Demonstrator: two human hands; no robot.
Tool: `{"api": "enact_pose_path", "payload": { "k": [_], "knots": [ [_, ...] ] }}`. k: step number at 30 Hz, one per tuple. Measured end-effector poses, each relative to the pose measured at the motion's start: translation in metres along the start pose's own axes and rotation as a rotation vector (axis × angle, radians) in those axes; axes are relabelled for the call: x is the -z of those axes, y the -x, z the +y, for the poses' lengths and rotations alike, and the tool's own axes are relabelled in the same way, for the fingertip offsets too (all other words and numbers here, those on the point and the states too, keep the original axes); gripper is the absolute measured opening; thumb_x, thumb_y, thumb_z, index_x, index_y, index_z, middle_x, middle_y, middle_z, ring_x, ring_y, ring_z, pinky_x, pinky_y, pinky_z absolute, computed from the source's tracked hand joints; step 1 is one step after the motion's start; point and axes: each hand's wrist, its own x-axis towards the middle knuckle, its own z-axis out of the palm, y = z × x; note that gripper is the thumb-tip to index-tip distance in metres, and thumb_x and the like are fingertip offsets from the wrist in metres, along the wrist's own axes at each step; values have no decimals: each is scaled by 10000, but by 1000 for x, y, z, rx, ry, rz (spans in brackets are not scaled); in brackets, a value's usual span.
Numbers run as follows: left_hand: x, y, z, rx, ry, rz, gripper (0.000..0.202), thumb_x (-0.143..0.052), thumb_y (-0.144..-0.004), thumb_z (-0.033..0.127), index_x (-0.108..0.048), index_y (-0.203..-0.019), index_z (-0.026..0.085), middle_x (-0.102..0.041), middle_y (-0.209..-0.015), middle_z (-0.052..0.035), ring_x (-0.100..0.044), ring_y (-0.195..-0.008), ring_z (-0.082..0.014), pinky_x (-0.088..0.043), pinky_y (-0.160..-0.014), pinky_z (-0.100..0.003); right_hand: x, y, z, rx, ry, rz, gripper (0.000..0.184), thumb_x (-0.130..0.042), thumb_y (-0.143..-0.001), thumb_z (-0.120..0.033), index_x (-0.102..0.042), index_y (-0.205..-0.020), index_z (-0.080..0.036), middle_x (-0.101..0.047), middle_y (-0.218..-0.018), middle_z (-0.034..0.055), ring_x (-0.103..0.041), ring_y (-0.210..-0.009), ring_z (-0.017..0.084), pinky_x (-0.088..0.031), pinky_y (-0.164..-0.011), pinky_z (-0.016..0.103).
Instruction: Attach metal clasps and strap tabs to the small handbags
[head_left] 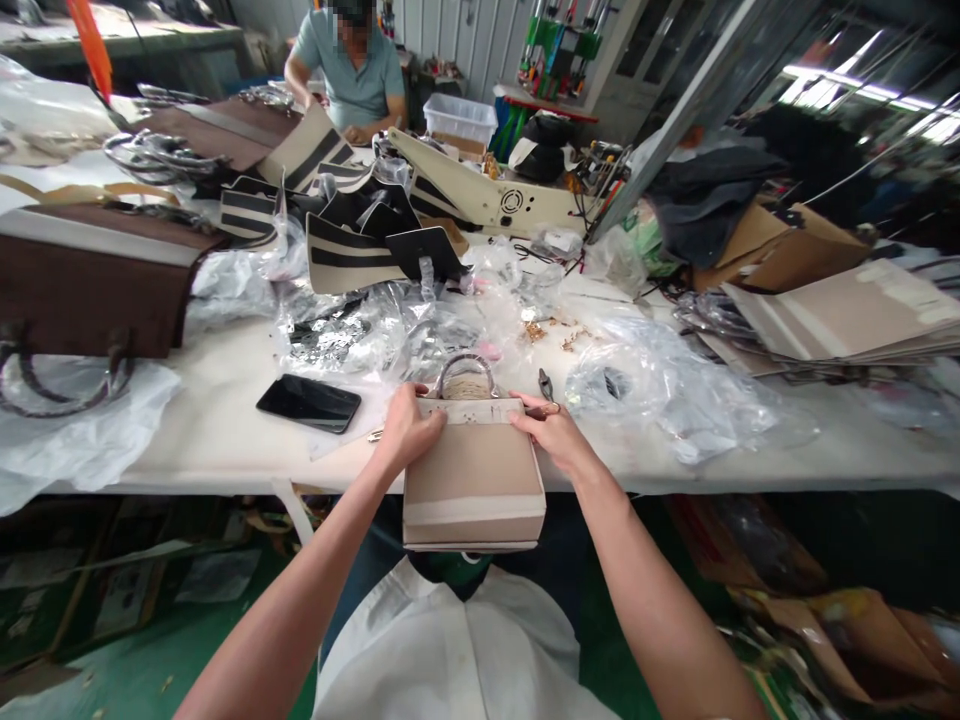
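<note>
A beige handbag (pixel 474 470) rests over the front edge of the table, its body hanging toward me. At its far side stands a wrapped, curved handle (pixel 466 362). My left hand (pixel 414 428) grips the bag's upper left corner, thumb on the near face. On the upper right corner, my right hand (pixel 549 430) is closed with its thumb pressed to the bag; a dark tool handle seems to show by its fingers. Just beyond that hand lies a small dark tool tip (pixel 545 383). Left of my left hand is a black phone (pixel 309 403).
Crumpled clear plastic bags (pixel 667 390) and small gold fittings (pixel 559 332) lie on the white table (pixel 247 455). A brown handbag (pixel 90 275) sits at left, striped bag panels (pixel 360 250) behind, and stacked beige panels (pixel 847 315) at right. A person (pixel 349 75) works across the table.
</note>
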Motion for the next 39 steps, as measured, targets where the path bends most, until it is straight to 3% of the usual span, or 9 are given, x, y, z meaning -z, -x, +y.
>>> {"api": "enact_pose_path", "payload": {
  "k": [5, 13, 16, 20, 26, 31, 35, 39],
  "knots": [
    [5, -6, -4, -30, -3, -55, 510, -750, -887, 458, -618, -1295, 181, -681, -1350, -172, -639, -1346, -374, -506, -1202, -519, -4, 3, 2, 93, 66, 55, 671, -875, -815, -497, -821, -1418, -207, -814, -933, 28, -725, -908, 255, -579, -826, 344],
    [1, -3, 3, 66, -14, -21, 576, -766, -901, 415, -597, -1385, 153, -685, -1390, -186, -653, -1352, -368, -504, -1207, -500, -8, 5, 4, 155, 121, 130, 660, -813, -843, -464, -799, -1459, -226, -834, -1022, 46, -739, -978, 265, -598, -954, 387],
    [-3, 2, 8, 13, -81, 62, 604, -742, -915, 370, -575, -1445, 130, -677, -1402, -201, -640, -1357, -374, -494, -1224, -516, -9, 4, 6, 157, 115, 141, 658, -812, -843, -446, -799, -1465, -232, -823, -1012, 41, -735, -975, 264, -608, -961, 387],
    [-6, 13, 10, -81, -223, 151, 547, -692, -955, 416, -618, -1442, 178, -690, -1363, -185, -633, -1346, -418, -501, -1215, -566, -12, 4, 8, 131, 102, 170, 609, -819, -826, -439, -826, -1413, -277, -827, -1040, 31, -745, -1021, 277, -631, -942, 384],
    [-14, 13, 1, -179, -252, 105, 505, -516, -1036, 530, -662, -1396, 207, -687, -1331, -187, -677, -1275, -425, -532, -1186, -581, -14, -5, 15, 96, -90, 170, 704, -887, -768, -405, -795, -1450, -257, -851, -1114, 33, -786, -1022, 288, -650, -932, 400],
    [-11, -7, -6, -141, -284, 59, 557, -508, -960, 551, -666, -1335, 171, -688, -1315, -216, -648, -1330, -452, -490, -1232, -630, -14, -7, 17, 110, -142, 163, 726, -899, -738, -379, -794, -1439, -223, -860, -1149, 46, -808, -1040, 304, -659, -921, 407],
    [-6, -25, -10, -36, -212, -38, 518, -595, -847, 542, -691, -1232, 209, -720, -1260, -181, -675, -1308, -422, -502, -1228, -611, -12, -7, 20, 107, -149, 170, 742, -910, -746, -387, -776, -1454, -208, -857, -1161, 63, -811, -1008, 297, -665, -909, 406],
    [-5, -28, -4, 48, -197, -32, 492, -604, -834, 489, -694, -1227, 207, -720, -1280, -193, -674, -1320, -422, -504, -1220, -601, -12, -7, 24, 107, -162, 186, 848, -965, -731, -448, -721, -1502, -196, -850, -1211, 93, -809, -1003, 307, -658, -932, 429]
  ]
}}
